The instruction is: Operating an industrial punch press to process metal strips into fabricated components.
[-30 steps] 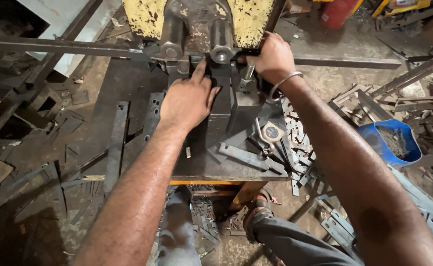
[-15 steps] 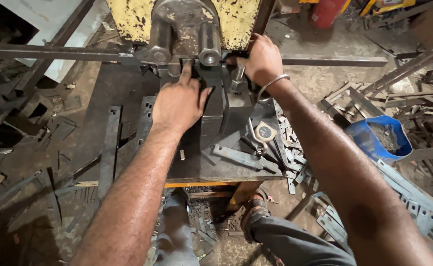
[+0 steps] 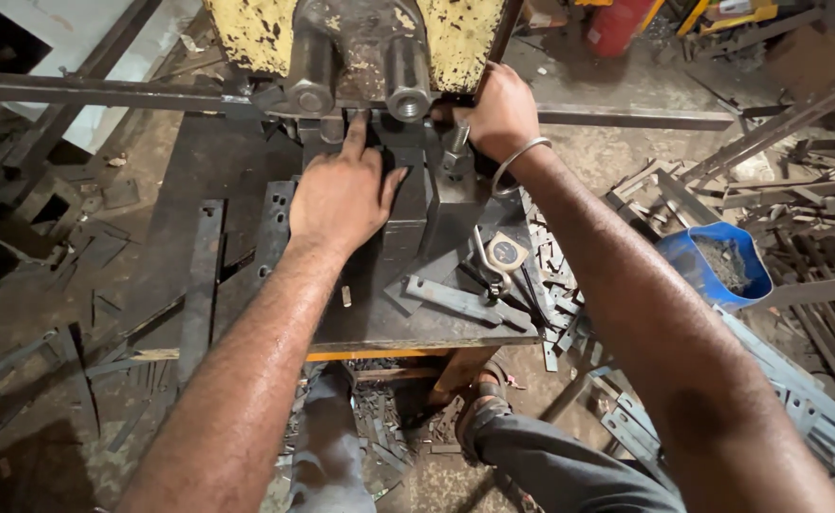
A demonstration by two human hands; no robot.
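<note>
My left hand (image 3: 341,190) lies palm down on the dark steel die block (image 3: 408,214) of a yellow press machine (image 3: 455,33), its index finger stretched out toward the two round steel posts (image 3: 408,76). My right hand (image 3: 498,114), with a metal bangle at the wrist, is closed on something at the right side of the die, under the machine head; what it grips is hidden by the fingers. A long flat steel bar (image 3: 104,93) runs left from the die, level with my left fingertip.
The dark work table (image 3: 246,313) carries flat steel strips (image 3: 199,285), a small round gauge (image 3: 505,253) and a punched strip (image 3: 455,299). Several small cut metal pieces (image 3: 555,275) pile at its right edge. A blue bucket (image 3: 712,266) stands right. My legs are below the table.
The view has shifted a little closer and downward. Both hands stay at the die, the left index finger still pointing at the posts.
</note>
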